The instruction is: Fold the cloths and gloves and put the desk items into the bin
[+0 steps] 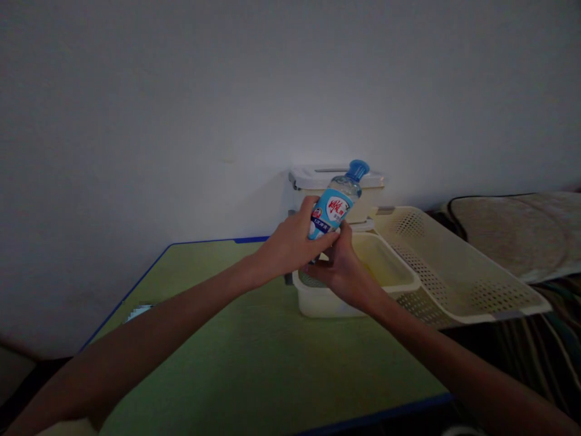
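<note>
A clear bottle [334, 204], probably dish soap, with a light-blue label and a blue cap, leans to the upper right above a white plastic basin [331, 306]. Around the label's lower left side, my left hand [290, 242] is closed on the bottle. My right hand [347, 272] is bent round the lower end, with its thumb against the bottle's right side. The base of the bottle is mostly hidden by the two hands. Something yellowish shows in the basin, but I cannot make it out.
Behind the basin stands a white lidded box [313, 178] against the wall. A cream perforated basket [472, 260] lies to the right, beside a pale cushion [517, 224] on striped cloth. Under the basin is a green table [218, 351] with blue edging.
</note>
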`<state>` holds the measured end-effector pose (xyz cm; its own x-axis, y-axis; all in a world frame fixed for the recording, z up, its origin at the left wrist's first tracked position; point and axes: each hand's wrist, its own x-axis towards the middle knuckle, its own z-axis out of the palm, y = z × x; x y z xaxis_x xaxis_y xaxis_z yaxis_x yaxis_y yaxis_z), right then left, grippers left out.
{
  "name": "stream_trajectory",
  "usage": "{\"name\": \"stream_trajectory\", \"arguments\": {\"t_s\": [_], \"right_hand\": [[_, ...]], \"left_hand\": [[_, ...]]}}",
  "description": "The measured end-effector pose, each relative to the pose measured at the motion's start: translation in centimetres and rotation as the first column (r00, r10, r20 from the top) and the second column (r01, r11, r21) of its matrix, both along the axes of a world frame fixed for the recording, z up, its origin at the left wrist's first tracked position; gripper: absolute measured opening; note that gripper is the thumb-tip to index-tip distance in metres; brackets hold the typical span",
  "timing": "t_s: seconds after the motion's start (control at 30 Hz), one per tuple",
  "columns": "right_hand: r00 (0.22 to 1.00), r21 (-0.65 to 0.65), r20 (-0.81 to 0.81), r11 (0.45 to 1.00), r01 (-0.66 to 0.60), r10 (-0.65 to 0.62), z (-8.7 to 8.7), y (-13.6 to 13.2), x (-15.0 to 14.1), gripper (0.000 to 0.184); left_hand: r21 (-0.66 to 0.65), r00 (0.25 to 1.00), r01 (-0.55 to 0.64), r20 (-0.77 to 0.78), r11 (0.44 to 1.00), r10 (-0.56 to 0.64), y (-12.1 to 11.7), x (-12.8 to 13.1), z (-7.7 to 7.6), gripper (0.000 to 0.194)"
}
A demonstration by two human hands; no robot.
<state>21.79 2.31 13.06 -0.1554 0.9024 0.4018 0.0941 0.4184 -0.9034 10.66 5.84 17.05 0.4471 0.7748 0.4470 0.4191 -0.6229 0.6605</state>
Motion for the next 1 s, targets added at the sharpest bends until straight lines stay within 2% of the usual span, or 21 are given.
{"name": "stream_trajectory", "arguments": {"t_s": [0.07,0.13,0.2,0.27,0.33,0.43,0.53,0.7,0.83,0.93,1.0], "right_hand": [[0.997,0.014,0.066,0.999,0.039,-0.040,0.0,0.4,1.4,0.086],[0.986,-0.012,0.162,0.999,0.039,-0.036,-0.2,0.7,3.1,0.087],[0.966,-0.060,0.259,0.998,0.024,-0.008,-0.5,1.2,5.1,0.080],[0.951,-0.088,0.310,0.996,0.023,0.005,-0.9,2.0,7.1,0.064],[0.961,-0.108,0.278,0.993,0.037,-0.005,-1.3,3.0,9.1,0.054],[0.982,-0.129,0.158,0.984,0.122,-0.101,-1.6,4.1,11.6,0.064],[0.980,-0.113,0.154,0.984,0.141,-0.123,-1.8,4.2,13.3,0.070],[0.973,-0.151,0.204,0.979,0.141,-0.108,-2.5,3.8,14.6,0.057],[0.957,-0.141,0.277,0.982,0.128,-0.085,-3.1,4.1,14.7,0.048],[0.902,-0.057,0.420,0.988,0.142,-0.105,-3.1,4.3,14.7,0.033],[0.810,0.037,0.560,0.983,0.182,-0.171,-3.0,4.4,14.6,0.026]], "left_hand": [[-0.021,0.999,0.037,0.006,0.999,-0.037,1.0,1.0,-0.8,0.062],[-0.071,0.987,0.148,0.068,0.986,-0.144,2.0,1.7,-2.0,0.070],[-0.127,0.961,0.260,0.129,0.957,-0.244,3.1,2.2,-3.3,0.072],[-0.154,0.942,0.320,0.159,0.935,-0.296,4.1,2.6,-4.5,0.073],[-0.163,0.927,0.365,0.158,0.917,-0.340,4.9,2.9,-5.4,0.074],[-0.187,0.898,0.440,0.096,0.878,-0.429,5.5,3.2,-6.2,0.075],[-0.219,0.875,0.460,-0.051,0.861,-0.481,5.7,3.4,-6.3,0.069],[-0.268,0.820,0.439,-0.270,0.857,-0.504,5.9,3.7,-6.4,0.063],[-0.270,0.784,0.424,-0.369,0.864,-0.500,6.0,3.8,-6.9,0.062],[-0.224,0.776,0.439,-0.393,0.870,-0.493,6.0,3.8,-7.3,0.059],[-0.205,0.768,0.428,-0.431,0.880,-0.474,5.8,3.7,-7.4,0.056]]}}
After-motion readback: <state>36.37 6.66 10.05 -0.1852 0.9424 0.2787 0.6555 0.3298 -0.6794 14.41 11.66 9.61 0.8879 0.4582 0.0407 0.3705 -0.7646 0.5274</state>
